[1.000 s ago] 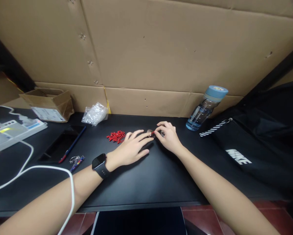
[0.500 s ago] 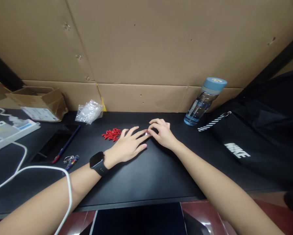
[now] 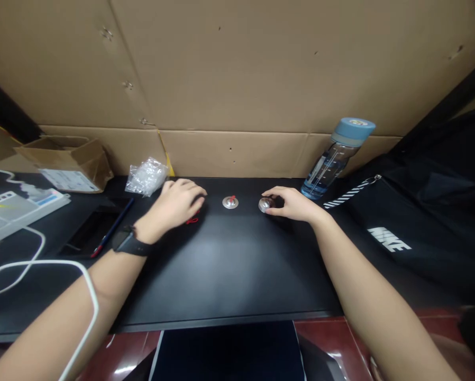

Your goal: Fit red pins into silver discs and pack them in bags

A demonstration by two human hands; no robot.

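My right hand (image 3: pixel 288 203) has its thumb and forefinger around a clear suction cup (image 3: pixel 262 206) on the black table. To its left, a second clear suction cup (image 3: pixel 226 205) stands on the tabletop with a small red piece (image 3: pixel 232 199) at its middle. My left hand (image 3: pixel 174 205), with a black watch on its wrist, is over the small red pieces (image 3: pixel 192 219), and only a few of them show beside its thumb. Its fingers are bent, with the thumb and forefinger apart. Nothing shows between them, and the underside of the hand is hidden.
A water bottle (image 3: pixel 330 164) leans at the back right beside a black bag (image 3: pixel 428 211). On the left are a crumpled clear plastic bag (image 3: pixel 146 177), a cardboard box (image 3: pixel 69 164), a dark tablet (image 3: pixel 92 227), a power strip (image 3: pixel 23 211) and a looping white cable (image 3: pixel 90 288).
My hands have moved apart from the middle, left hand onto the red pieces, right hand to the right with a suction cup. The other suction cup is now uncovered. The view has shifted slightly.
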